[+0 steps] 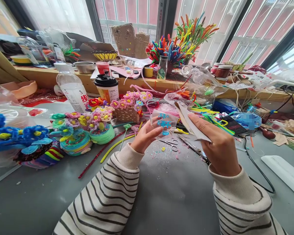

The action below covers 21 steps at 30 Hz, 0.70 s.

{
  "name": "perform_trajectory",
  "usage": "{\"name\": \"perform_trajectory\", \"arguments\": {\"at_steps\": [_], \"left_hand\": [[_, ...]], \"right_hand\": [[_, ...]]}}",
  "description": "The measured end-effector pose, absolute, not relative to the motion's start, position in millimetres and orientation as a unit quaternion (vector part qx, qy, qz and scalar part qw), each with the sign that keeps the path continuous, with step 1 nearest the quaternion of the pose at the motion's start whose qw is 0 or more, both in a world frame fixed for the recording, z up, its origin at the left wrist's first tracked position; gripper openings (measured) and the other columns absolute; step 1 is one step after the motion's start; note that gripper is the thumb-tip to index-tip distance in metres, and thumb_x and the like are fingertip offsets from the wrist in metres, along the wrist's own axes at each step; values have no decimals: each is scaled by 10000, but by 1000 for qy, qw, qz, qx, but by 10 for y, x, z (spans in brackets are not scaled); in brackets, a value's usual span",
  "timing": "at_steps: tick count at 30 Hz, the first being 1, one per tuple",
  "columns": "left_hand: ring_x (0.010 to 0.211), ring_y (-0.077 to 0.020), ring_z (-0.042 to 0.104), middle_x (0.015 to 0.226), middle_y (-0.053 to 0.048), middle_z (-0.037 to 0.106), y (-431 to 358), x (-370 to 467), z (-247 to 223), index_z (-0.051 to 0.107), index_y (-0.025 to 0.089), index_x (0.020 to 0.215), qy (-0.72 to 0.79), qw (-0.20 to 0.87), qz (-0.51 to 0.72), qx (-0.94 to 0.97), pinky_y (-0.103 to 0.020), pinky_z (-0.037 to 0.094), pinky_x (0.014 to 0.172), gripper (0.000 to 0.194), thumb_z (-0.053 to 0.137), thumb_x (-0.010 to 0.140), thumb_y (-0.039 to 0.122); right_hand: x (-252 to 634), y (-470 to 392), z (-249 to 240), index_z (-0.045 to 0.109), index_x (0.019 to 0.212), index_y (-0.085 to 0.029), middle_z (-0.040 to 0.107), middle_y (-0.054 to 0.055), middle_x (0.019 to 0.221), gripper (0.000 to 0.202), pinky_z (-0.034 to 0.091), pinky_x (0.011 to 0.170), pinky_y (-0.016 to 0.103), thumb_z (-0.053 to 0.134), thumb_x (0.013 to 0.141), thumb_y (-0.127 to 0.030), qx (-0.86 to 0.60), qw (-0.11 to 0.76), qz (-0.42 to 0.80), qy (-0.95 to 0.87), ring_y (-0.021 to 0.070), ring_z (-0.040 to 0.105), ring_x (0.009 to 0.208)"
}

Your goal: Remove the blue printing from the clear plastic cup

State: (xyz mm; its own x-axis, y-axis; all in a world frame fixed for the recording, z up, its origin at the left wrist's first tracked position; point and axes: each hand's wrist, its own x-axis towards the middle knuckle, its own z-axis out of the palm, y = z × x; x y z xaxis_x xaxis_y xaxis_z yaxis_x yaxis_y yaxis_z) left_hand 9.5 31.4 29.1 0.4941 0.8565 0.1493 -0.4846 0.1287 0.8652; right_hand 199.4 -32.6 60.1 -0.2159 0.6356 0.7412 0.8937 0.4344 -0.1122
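My left hand [144,137] is closed round a clear plastic cup [164,121] with blue printing, held above the desk. A thin pale piece of card [191,128] with a brownish edge is pinched in my right hand [217,143], just right of the cup. The card's far side is hidden from me. Below the cup lie scissors [172,143] among small coloured scraps. A plier-like metal tool [191,146] rests under the card, partly covered by my right hand. Pipe-cleaner flowers in a teal pot [101,134] stand left of my left hand.
Blue pipe-cleaner flowers [22,135] stand at the far left. Behind them are a water bottle [71,88] and a black-lidded drink cup [107,88]. Loose pipe cleaners [208,114] lie beyond my right hand. A black cable [257,166] and a white bar [284,174] lie right.
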Motion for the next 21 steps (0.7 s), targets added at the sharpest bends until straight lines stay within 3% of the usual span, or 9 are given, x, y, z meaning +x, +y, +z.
{"name": "perform_trajectory", "arguments": {"at_steps": [4,7,11,16,21], "left_hand": [[1010,-252,535,1124,-98,531,349,117,228,435,193,1070,220,690,457,516,-377,424,842,615,711,556,387],[966,-241,550,1141,-107,503,365,130,189,417,182,1077,238,633,465,571,-391,420,848,720,771,467,323],[1007,-239,529,1115,-109,510,359,143,200,404,169,1074,281,592,481,582,-418,386,896,666,750,517,288],[1056,-246,491,1102,-106,520,384,156,196,425,165,1030,275,576,507,579,-412,361,923,658,761,486,317],[901,-204,554,989,-78,558,406,159,172,399,166,1023,285,588,524,546,-386,412,846,709,775,445,332]], "right_hand": [[1839,-338,619,519,1188,-187,533,44,1215,396,440,930,315,404,823,-83,-478,336,-171,-793,191,505,1102],[1828,-316,595,520,1188,-178,529,50,1220,390,443,927,316,398,827,-91,-475,321,-155,-804,194,502,1106],[1910,-298,622,497,1207,-186,547,33,1200,399,438,926,291,392,832,-99,-484,338,-139,-795,170,518,1088],[1844,-293,675,517,1188,-172,552,54,1194,400,439,916,303,417,815,-69,-483,307,-196,-796,180,517,1087],[1776,-259,624,543,1162,-184,586,72,1150,398,484,842,318,389,821,-48,-489,247,-256,-796,197,543,1054]]}}
